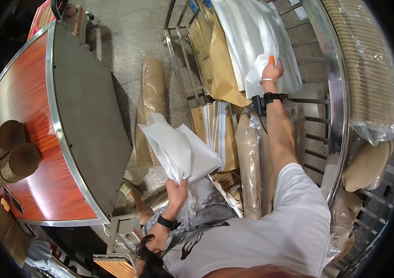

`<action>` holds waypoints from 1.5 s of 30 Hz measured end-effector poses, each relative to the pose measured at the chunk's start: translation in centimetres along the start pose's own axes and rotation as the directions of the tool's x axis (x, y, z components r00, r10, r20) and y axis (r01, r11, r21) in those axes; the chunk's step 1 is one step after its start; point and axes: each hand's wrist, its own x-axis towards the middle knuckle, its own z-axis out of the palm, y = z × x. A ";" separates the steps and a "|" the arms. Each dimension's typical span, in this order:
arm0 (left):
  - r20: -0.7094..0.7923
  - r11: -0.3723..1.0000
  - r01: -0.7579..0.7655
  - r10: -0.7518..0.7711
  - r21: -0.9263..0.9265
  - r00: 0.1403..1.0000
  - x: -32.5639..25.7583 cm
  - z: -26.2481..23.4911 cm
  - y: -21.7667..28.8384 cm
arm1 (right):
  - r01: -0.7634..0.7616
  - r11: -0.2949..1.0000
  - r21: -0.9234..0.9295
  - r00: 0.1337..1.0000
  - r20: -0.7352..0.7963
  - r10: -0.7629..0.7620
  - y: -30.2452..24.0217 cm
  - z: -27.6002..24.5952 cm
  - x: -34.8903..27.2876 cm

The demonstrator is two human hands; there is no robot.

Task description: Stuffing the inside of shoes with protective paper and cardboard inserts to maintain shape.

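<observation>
My left hand (177, 192), with a black band on the wrist, is closed on a gathered bunch of white sheets (183, 150) that look like thin paper or plastic. They fan out in front of me, crumpled where I grip them. Farther off to the right, my right hand (273, 72) pinches a bunched-up white sheet (255, 72) at the top of a white stack (241, 28). An orange cover sits on one of its digits. Brown paper (224, 60) lies beside and partly under the stack, on a metal-railed rack.
A steel-edged cart with a red wood-grain top (39, 120) stands left, carrying stacked brown cups (14, 162). Plastic-wrapped brown stacks lie on the floor (153, 88), near my right arm (250, 157) and at far right (363, 65). A metal rail (340, 92) runs along the right.
</observation>
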 end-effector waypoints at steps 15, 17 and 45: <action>-0.185 0.882 -0.322 0.273 -0.344 0.944 -8.4 -9.7 10.7 | -0.378 0.713 0.591 0.606 0.740 -0.293 -27.4 -34.2 -11.8; -0.166 0.854 -0.369 0.330 -0.368 0.929 -10.9 -12.7 11.5 | -0.359 0.698 0.619 0.545 0.747 -0.382 -29.8 -38.1 -12.4; -0.939 0.689 -0.725 -0.244 0.009 -0.243 -44.0 -45.0 6.5 | -0.791 0.268 0.550 -0.530 -0.397 -0.750 -72.2 -67.4 -36.5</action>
